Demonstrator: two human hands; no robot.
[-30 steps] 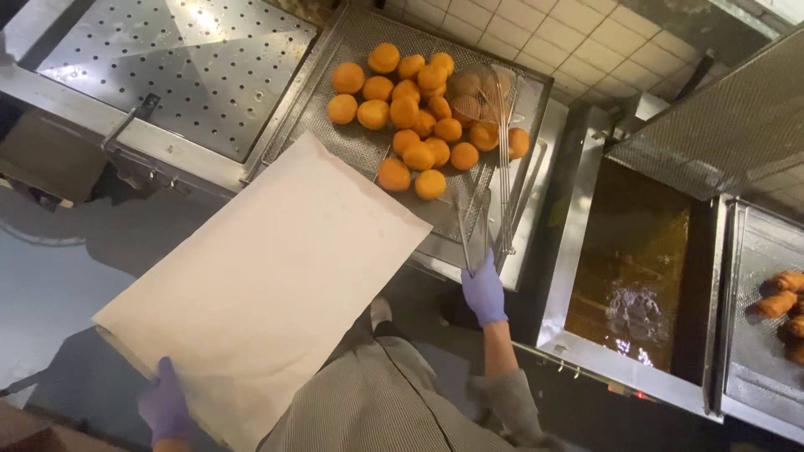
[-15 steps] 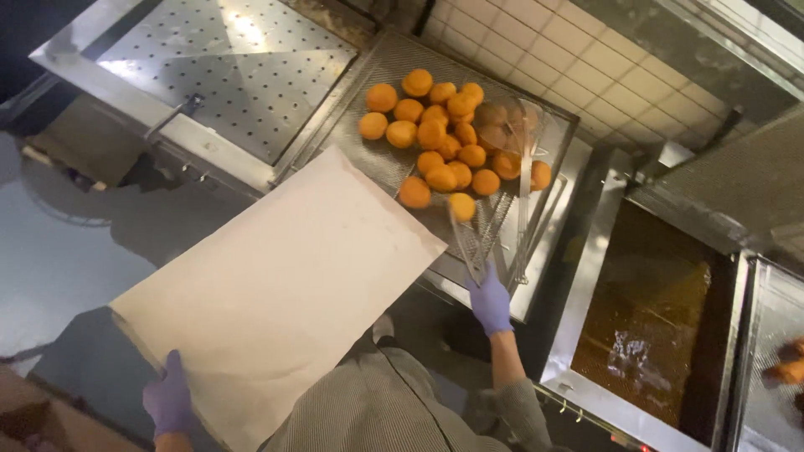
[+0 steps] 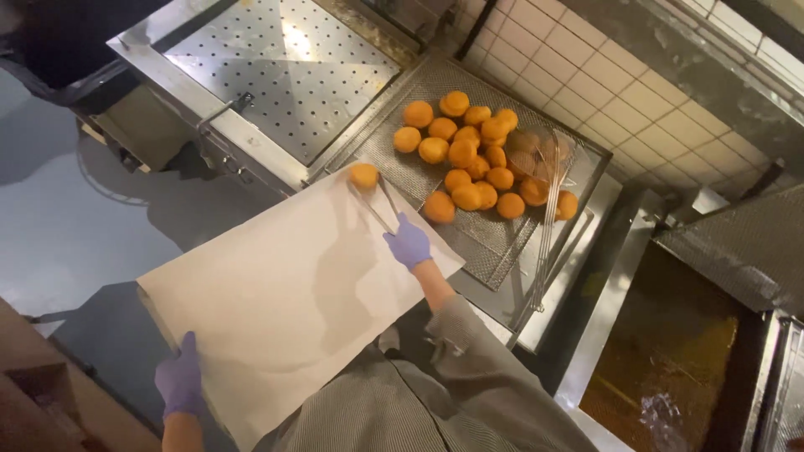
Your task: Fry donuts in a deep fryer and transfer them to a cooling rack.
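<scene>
Your right hand point(image 3: 409, 243) squeezes metal tongs point(image 3: 377, 205), pinching one fried ball point(image 3: 363, 176) over the paper-lined tray point(image 3: 285, 293); your left hand point(image 3: 178, 383) grips the tray's edge. Loosening early could roll the ball off.

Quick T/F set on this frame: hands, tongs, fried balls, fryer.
1. The right hand holds tongs gripping one fried ball. True.
2. The left hand is bare. False: it wears a purple glove and grips the edge of the paper-lined tray.
3. The other fried balls lie in the fryer oil. False: they rest on a mesh drain rack.
4. A wire skimmer lies by the balls. True.
</scene>
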